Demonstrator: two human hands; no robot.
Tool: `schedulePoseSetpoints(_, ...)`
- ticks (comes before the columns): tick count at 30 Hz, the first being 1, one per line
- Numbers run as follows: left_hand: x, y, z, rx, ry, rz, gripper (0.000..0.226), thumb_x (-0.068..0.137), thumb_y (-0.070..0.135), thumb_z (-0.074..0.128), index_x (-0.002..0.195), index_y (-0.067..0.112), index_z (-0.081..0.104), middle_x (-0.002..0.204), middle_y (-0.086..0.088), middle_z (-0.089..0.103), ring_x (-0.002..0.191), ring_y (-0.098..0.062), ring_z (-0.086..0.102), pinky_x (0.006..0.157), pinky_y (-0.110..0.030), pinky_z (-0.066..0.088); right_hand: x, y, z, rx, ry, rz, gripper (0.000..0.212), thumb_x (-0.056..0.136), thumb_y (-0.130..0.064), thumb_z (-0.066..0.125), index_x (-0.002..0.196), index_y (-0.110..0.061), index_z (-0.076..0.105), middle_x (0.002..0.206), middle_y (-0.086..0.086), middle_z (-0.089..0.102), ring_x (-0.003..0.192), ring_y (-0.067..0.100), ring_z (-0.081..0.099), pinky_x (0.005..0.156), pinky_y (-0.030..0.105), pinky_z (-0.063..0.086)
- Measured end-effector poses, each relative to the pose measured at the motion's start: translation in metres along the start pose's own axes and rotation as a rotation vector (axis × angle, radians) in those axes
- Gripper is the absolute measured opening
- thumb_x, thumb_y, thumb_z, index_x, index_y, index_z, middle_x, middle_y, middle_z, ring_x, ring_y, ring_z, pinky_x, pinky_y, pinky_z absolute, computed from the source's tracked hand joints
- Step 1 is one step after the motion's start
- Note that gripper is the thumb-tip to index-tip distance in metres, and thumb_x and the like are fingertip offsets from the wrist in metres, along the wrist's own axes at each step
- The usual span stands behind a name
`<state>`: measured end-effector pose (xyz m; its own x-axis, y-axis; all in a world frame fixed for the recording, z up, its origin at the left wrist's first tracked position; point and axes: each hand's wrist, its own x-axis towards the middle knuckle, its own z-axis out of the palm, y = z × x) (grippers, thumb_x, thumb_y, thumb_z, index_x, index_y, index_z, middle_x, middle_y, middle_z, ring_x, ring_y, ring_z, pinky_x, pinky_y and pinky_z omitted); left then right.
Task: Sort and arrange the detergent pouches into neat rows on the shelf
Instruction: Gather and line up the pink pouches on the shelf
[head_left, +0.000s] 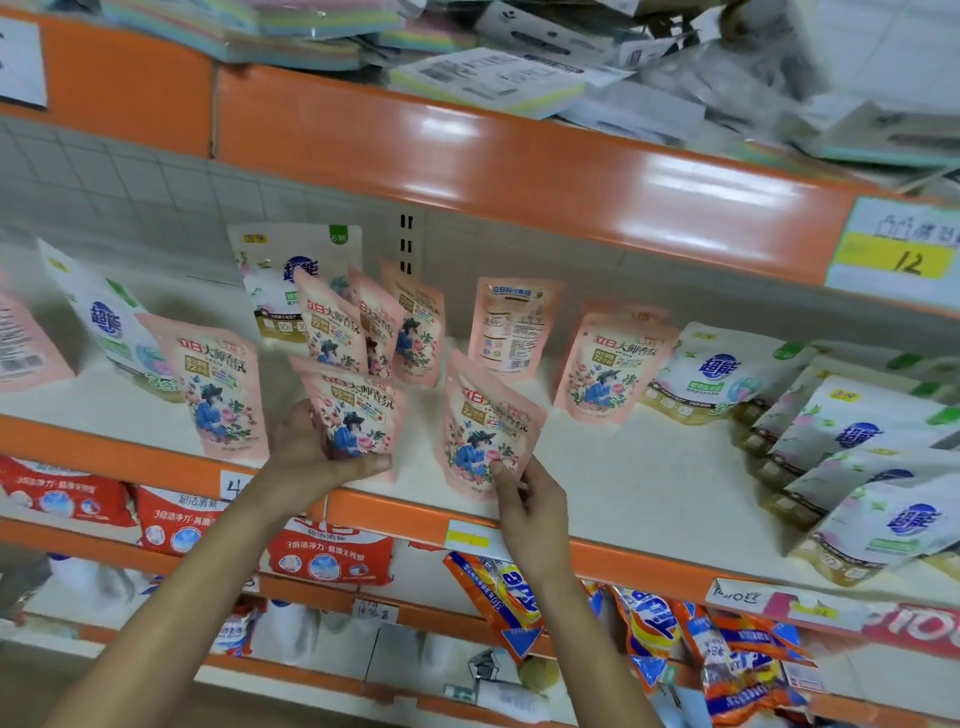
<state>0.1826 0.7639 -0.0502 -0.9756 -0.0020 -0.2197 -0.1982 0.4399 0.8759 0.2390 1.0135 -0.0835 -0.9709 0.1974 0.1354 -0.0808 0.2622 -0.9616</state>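
Several pink detergent pouches stand on the white middle shelf. My left hand grips one pink pouch by its lower edge, near the shelf's front. My right hand pinches the bottom corner of another pink pouch, which tilts left. Further pink pouches stand behind, one with its back label facing out, and one at the left front. White-and-gold pouches lean at the back left and lie toppled in a pile at the right.
An orange upper shelf edge overhangs, loaded with stacked sponges and packets. A price tag reading 12 hangs at right. Below, red pouches and orange detergent bags fill the lower shelves. Bare shelf surface lies between the two pouch groups.
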Motion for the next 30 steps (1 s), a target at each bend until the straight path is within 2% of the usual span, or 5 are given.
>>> schedulePoseSetpoints(2, -0.004, 0.002, -0.004, -0.021, -0.025, 0.006, 0.076, 0.064, 0.044, 0.087, 0.12, 0.012, 0.048, 0.114, -0.007, 0.061, 0.097, -0.013, 0.058, 0.078, -0.026, 0.047, 0.0, 0.001, -0.003, -0.002, 0.023, -0.005, 0.021, 0.1, -0.017, 0.053, 0.118, -0.011, 0.063, 0.103, -0.017, 0.068, 0.096, -0.008, 0.065, 0.07, 0.009, 0.051)
schedulePoseSetpoints(5, -0.01, 0.001, -0.007, -0.015, 0.044, 0.062, 0.041, 0.077, 0.027, 0.08, 0.093, 0.0, 0.054, 0.09, -0.02, 0.063, 0.078, -0.024, 0.058, 0.068, -0.031, 0.041, -0.001, 0.004, -0.015, -0.003, 0.054, 0.005, 0.018, 0.099, -0.014, 0.054, 0.114, -0.011, 0.064, 0.101, -0.017, 0.069, 0.092, -0.009, 0.065, 0.069, 0.009, 0.05)
schedulePoseSetpoints(12, -0.023, 0.021, 0.021, 0.04, -0.021, 0.155, 0.024, 0.079, 0.022, 0.077, 0.071, 0.015, 0.055, 0.067, 0.006, 0.063, 0.07, -0.016, 0.061, 0.06, -0.029, 0.04, -0.001, 0.014, -0.069, -0.037, 0.066, 0.025, 0.017, 0.098, -0.016, 0.057, 0.11, -0.015, 0.068, 0.104, -0.017, 0.073, 0.097, 0.001, 0.068, 0.078, 0.017, 0.054)
schedulePoseSetpoints(23, -0.022, 0.047, 0.096, 0.101, 0.021, 0.239, 0.02, 0.084, 0.022, 0.073, 0.076, 0.023, 0.055, 0.074, 0.011, 0.061, 0.071, -0.003, 0.057, 0.056, -0.018, 0.035, -0.013, 0.016, -0.146, -0.03, -0.028, 0.104, 0.02, 0.097, -0.009, 0.056, 0.101, -0.023, 0.07, 0.099, -0.021, 0.074, 0.096, 0.003, 0.07, 0.077, 0.014, 0.053)
schedulePoseSetpoints(30, -0.005, 0.065, 0.144, 0.097, -0.04, 0.287, 0.02, 0.083, 0.024, 0.074, 0.1, 0.018, 0.064, 0.084, 0.009, 0.067, 0.077, -0.005, 0.063, 0.062, -0.017, 0.045, -0.017, 0.022, -0.169, -0.028, -0.046, 0.105, 0.022, 0.097, -0.009, 0.057, 0.104, -0.026, 0.07, 0.104, -0.019, 0.074, 0.101, 0.005, 0.069, 0.083, 0.019, 0.053)
